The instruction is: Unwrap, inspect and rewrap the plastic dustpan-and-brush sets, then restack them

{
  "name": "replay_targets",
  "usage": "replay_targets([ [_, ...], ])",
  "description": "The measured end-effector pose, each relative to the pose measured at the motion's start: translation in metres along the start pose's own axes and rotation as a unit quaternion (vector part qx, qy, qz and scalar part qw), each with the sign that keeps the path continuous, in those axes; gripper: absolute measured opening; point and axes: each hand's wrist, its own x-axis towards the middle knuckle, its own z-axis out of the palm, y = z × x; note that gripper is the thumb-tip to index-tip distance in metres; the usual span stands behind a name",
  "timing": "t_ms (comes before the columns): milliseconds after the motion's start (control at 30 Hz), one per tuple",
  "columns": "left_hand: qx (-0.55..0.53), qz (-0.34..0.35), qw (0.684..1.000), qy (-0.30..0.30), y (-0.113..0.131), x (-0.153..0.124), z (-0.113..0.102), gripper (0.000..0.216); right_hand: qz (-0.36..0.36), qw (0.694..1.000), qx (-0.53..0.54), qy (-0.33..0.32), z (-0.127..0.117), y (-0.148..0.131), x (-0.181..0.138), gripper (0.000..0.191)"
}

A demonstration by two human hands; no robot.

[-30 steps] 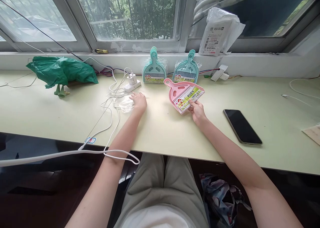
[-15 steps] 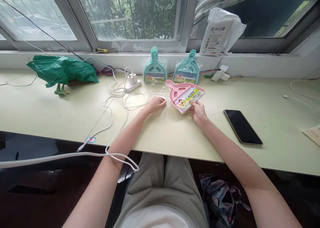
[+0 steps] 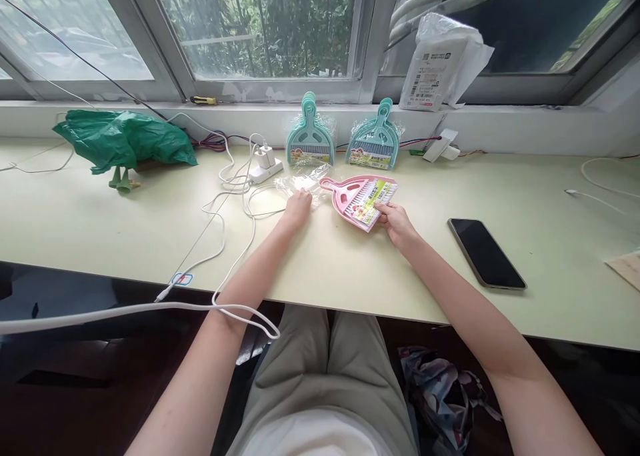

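Observation:
A pink dustpan [image 3: 349, 193] with a brush and a printed label card lies tilted just above the table, its handle pointing left. My right hand [image 3: 397, 223] is closed on its lower right edge, thumb on top of the card. To the left, my left hand [image 3: 299, 208] is closed on a crinkled clear plastic bag [image 3: 315, 174], which spreads out beyond the fingers. The bag is apart from the dustpan or barely touches its handle; I cannot tell which. Behind stand wrapped teal dustpans [image 3: 310, 136] and another teal group [image 3: 376, 135], leaning against the sill.
A black phone [image 3: 486, 253] lies right of my right hand. White cables [image 3: 223, 216] and a power strip [image 3: 266, 169] sit on the left, beside a green plastic bag [image 3: 131, 139]. A white-wrapped package [image 3: 434, 66] stands on the sill near a yellow-handled tool [image 3: 203, 101].
My left hand has moved left with the clear plastic bag, drawing it away from the pink dustpan. The dustpan has turned slightly and shifted left and down in my right hand.

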Motion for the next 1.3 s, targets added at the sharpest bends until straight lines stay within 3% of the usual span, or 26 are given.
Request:
replay_targets([
  [133,-0.026,-0.009,0.998,0.063,0.004,0.002,0.002,0.05,-0.011,0.999,-0.029,-0.02,0.002,0.003,-0.001,0.008],
  [333,-0.048,0.062,0.987,0.142,0.019,-0.001,0.003,0.051,-0.041,0.998,-0.019,-0.043,0.007,0.008,-0.003,0.013],
  [600,-0.159,0.143,0.967,0.14,0.037,-0.009,-0.004,0.047,-0.082,0.996,0.0,-0.036,0.01,0.01,-0.005,0.016],
  [700,-0.254,0.185,0.94,0.134,0.049,-0.018,-0.008,0.045,-0.089,0.995,0.023,-0.029,0.009,0.01,-0.005,0.016],
  [767,-0.347,0.151,0.912,0.161,0.054,-0.023,-0.01,0.051,-0.099,0.994,0.041,-0.021,0.009,0.009,-0.005,0.016],
  [900,-0.492,-0.055,0.834,0.244,0.048,-0.015,-0.008,0.07,-0.121,0.99,0.071,-0.01,0.01,0.007,-0.005,0.017],
  [967,-0.549,-0.105,0.795,0.236,0.038,-0.003,-0.005,0.073,-0.13,0.988,0.085,-0.015,0.01,0.005,-0.005,0.018],
  [1033,-0.647,-0.091,0.741,0.155,0.029,0.007,-0.003,0.066,-0.136,0.986,0.096,-0.025,0.01,0.003,-0.005,0.02],
  [1100,-0.74,-0.05,0.666,0.079,0.026,0.012,-0.003,0.058,-0.138,0.985,0.097,-0.042,0.012,0.003,-0.006,0.025],
  [1167,-0.8,-0.012,0.599,0.034,0.031,0.01,-0.006,0.055,-0.138,0.985,0.088,-0.061,0.014,0.004,-0.008,0.031],
  [1233,-0.828,0.01,0.561,0.004,0.042,0.003,-0.008,0.055,-0.141,0.985,0.078,-0.069,0.017,0.006,-0.01,0.035],
  [1300,-0.836,0.024,0.548,-0.019,0.055,-0.005,-0.008,0.054,-0.147,0.985,0.076,-0.054,0.019,0.01,-0.011,0.037],
])
